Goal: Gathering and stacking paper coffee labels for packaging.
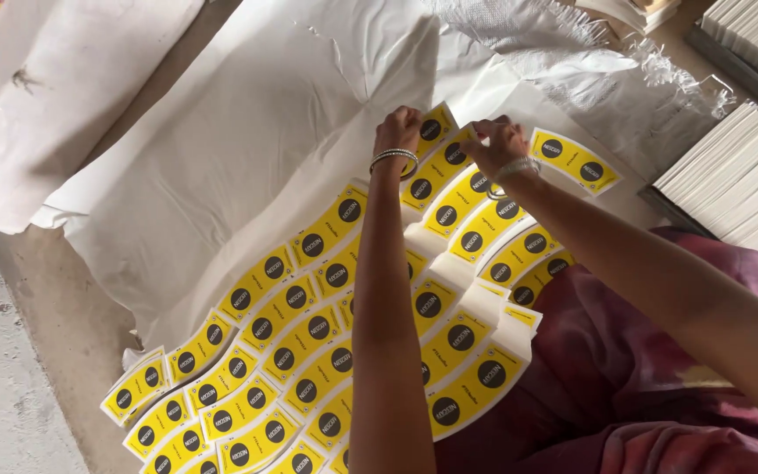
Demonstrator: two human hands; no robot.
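Your fingers are pinched together on the far end of the yellow die-cut sheet [370, 325]: the left hand [399, 130] grips one curved yellow blank [434, 125] at its top edge, and the right hand [499, 143] nips the neighbouring strip just beside it, thumb and fingertips closed on the paper. The sheet lies spread over white sacking [247, 132] in front of you, running from your lap out to your hands, its rows of arc-shaped pieces with dark round marks still joined in places and lifting apart in others. It looks like thin card: light, bendy, easy to crease or tear at the narrow links, and probably a little slick on the printed face, so hold near a cut edge and close to the joint, not at the free tip. One separated blank [575, 161] lies just right of your right hand. White stacked sheets [734, 175] sit well off to the right, a pink garment [625, 351] covers your lap, and bare concrete floor [10, 369] shows at left.
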